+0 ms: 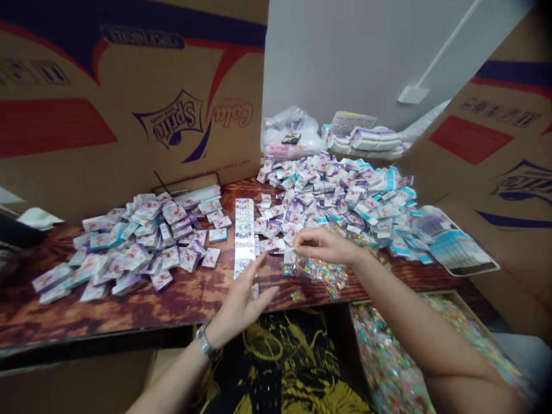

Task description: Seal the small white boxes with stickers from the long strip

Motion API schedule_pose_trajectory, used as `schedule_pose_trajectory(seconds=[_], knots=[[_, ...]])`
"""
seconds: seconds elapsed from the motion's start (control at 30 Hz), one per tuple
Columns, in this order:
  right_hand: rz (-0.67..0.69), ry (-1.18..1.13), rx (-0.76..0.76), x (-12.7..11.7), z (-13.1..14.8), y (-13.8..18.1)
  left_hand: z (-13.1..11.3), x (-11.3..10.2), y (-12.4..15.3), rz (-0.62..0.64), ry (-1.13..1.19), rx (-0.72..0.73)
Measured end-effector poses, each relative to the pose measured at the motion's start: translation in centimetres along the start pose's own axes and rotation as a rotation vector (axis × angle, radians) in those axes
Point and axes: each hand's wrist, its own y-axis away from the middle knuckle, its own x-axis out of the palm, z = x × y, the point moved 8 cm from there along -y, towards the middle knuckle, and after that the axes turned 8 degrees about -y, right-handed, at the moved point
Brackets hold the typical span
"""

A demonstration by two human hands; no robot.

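My right hand (323, 246) reaches over the wooden table (129, 302) and pinches a small white box (290, 255) at the near edge of the right pile of small boxes (345, 201). A clear bag of colourful small pieces (321, 271) lies just under that hand. My left hand (241, 302), with a watch on the wrist, hovers with fingers stretched out and apart, its tips close to a long sticker strip (244, 236). A second pile of small boxes (138, 244) lies to the left.
Large cardboard cartons stand at the back left (129, 98) and at the right (495, 172). Plastic bags (293, 135) and stacked packs (371, 141) sit at the far edge. A tray of colourful pieces (388, 356) lies below the table's right front.
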Motion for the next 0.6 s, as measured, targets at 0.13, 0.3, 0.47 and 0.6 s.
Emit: schedule_pose_trajectory(seconds=[0.13, 0.3, 0.47, 0.6], knots=[[0.107, -0.533, -0.099, 3.4, 3.7, 0.4, -2.3, 0.8, -1.1, 0.130, -0.018, 0.110], [-0.096, -0.442, -0.040, 3.7, 0.7, 2.3, -0.2, -0.8, 0.4, 0.153, -0.124, 0.029], [0.155, 0.011, 0.166, 7.0, -5.3, 4.7, 1.7, -2.4, 2.3, 0.107, -0.030, -0.091], [0.166, 0.187, 0.247, 8.8, -8.2, 4.8, 1.4, -1.8, 2.9, 0.134, 0.036, -0.138]])
